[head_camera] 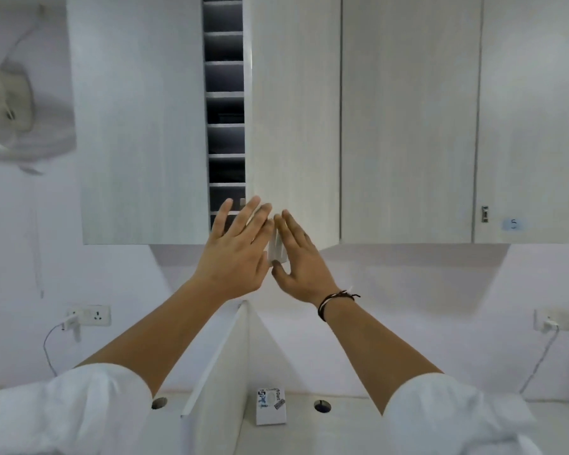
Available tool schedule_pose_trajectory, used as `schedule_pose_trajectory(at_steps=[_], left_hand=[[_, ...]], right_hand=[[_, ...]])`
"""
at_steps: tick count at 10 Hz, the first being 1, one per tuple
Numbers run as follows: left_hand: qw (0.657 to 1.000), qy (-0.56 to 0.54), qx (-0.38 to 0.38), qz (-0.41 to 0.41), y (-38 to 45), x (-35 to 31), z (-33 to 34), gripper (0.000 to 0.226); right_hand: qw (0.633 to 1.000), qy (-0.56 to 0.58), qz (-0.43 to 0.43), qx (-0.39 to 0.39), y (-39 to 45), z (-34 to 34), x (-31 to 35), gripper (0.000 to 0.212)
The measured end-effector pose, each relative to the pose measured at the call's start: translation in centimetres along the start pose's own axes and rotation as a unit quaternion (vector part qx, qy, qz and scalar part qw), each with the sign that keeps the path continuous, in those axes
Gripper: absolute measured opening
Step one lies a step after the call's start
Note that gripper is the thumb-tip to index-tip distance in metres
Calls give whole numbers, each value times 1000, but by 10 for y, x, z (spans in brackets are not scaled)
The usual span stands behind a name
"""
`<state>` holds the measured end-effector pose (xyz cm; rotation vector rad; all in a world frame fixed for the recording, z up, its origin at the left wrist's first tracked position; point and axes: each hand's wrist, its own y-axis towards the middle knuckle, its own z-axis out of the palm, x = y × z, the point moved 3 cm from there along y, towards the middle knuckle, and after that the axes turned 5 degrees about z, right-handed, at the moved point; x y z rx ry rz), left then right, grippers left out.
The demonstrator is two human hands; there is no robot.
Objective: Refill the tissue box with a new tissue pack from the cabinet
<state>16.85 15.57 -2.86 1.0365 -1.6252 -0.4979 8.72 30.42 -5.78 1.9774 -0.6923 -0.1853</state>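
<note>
The wall cabinet's middle door (296,126) stands ajar, with a narrow gap showing several dark shelves (225,139). No tissue pack is visible inside. My right hand (301,261) is raised to the door's lower corner, thumb and fingers pinching its edge. My left hand (235,254) is beside it with fingers spread and nothing in it, in front of the gap. A small white box with blue print (271,407) stands upright on the counter below, between my forearms.
A white divider panel (224,356) rises from the counter under my left arm. Closed cabinet doors (408,126) lie to the right, one with a lock (485,214). A wall fan (10,103) is on the left. Sockets with plugged cables (87,316) sit on both sides.
</note>
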Motion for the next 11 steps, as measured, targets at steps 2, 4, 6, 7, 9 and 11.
schedule_pose_trajectory(at_steps=[2, 4, 6, 7, 9, 11], left_hand=[[997, 43, 56, -27, -30, 74, 80, 66], [980, -8, 183, -81, -25, 126, 174, 76], [965, -133, 204, -102, -6, 146, 238, 81], [960, -160, 205, -106, 1, 153, 261, 82], [970, -174, 148, -85, -2, 155, 283, 82], [861, -458, 11, -222, 34, 188, 259, 61]], right_hand=[[994, -111, 5, 12, 48, 95, -15, 90], [971, -223, 41, 73, 90, 172, -48, 91], [954, -277, 84, 78, 119, 202, -68, 87], [948, -285, 103, 100, 129, 212, -78, 85], [953, -273, 84, 103, 132, 210, -88, 86], [969, 128, 206, 45, 175, 152, -74, 55]])
